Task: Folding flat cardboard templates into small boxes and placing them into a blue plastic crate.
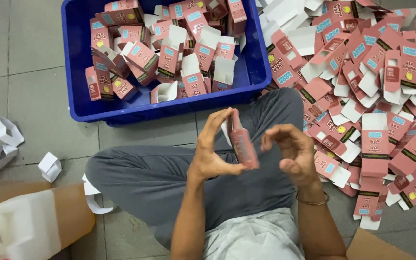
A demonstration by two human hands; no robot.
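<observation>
The left hand [210, 154] pinches a flattened pink carton [242, 142] edge-on above the lap, fingers narrow around it. The right hand [292, 151] hovers just beside it, curled and holding nothing. With such a light grip (thumb and fingertips only), the thin card may slip or crease. It could then drop among the loose flat cartons [362, 82] rather than the blue crate [164, 106].

My left hand [213, 154] was raised, palm turned right, fingers pinched closed (thumb low). My right hand [292, 151] hovered just beside it, fingers curled loosely, gripping nothing, forearms angled inward.
</observation>
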